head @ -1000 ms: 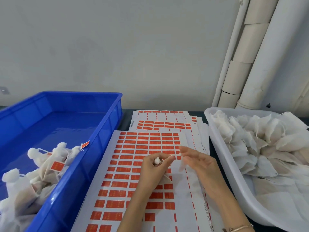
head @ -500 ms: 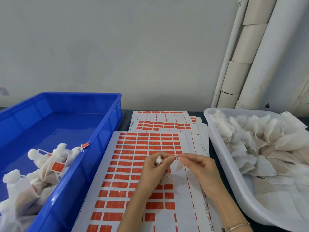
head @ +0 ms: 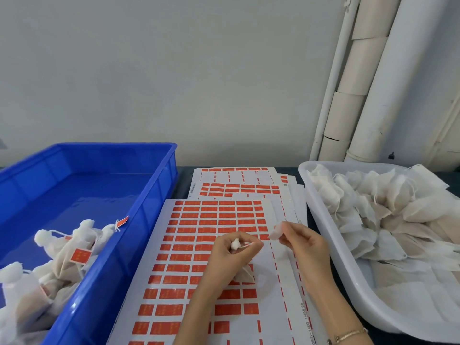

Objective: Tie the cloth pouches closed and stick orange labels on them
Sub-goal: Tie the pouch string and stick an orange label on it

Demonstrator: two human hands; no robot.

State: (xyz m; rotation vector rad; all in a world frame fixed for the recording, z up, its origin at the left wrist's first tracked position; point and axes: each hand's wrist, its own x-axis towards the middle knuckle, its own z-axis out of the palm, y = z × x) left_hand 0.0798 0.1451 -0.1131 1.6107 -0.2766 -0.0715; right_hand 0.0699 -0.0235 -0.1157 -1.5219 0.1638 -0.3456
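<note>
Blue bin (head: pixel 154 195) hogs the left side of the dark counter (head: pixel 184 181), and the frame chops it off at the left and bottom. Tied pouches (head: pixel 74 245) are piled in its near corner, a few with orange tags, and the lowest ones run out of shot.

White tub (head: pixel 321 220) on the right is cropped too. It's heaped with loose pouches (head: pixel 373 207), which blur into one pile, so no way to count them.

Between the two are the label sheets (head: pixel 219 215). The top one covers the rest, so only the far strips of the others show. Its right columns are down to thin orange slivers, and the print is too small to read.

Left hand (head: pixel 231 257) is over the top sheet, fingers curled round the neck of one pouch (head: pixel 245 275). A white tuft pokes out above the fist and the body hangs below, mostly hidden by the palm. Thumb and forefinger pinch a string (head: pixel 246 245).

Right hand (head: pixel 306 247) is just beside it, not touching, with thumb and forefinger pinching a pale scrap (head: pixel 275 232). Can't tell if that's a label from behind or backing paper.

Bracelet (head: pixel 348 336) on the right wrist.
</note>
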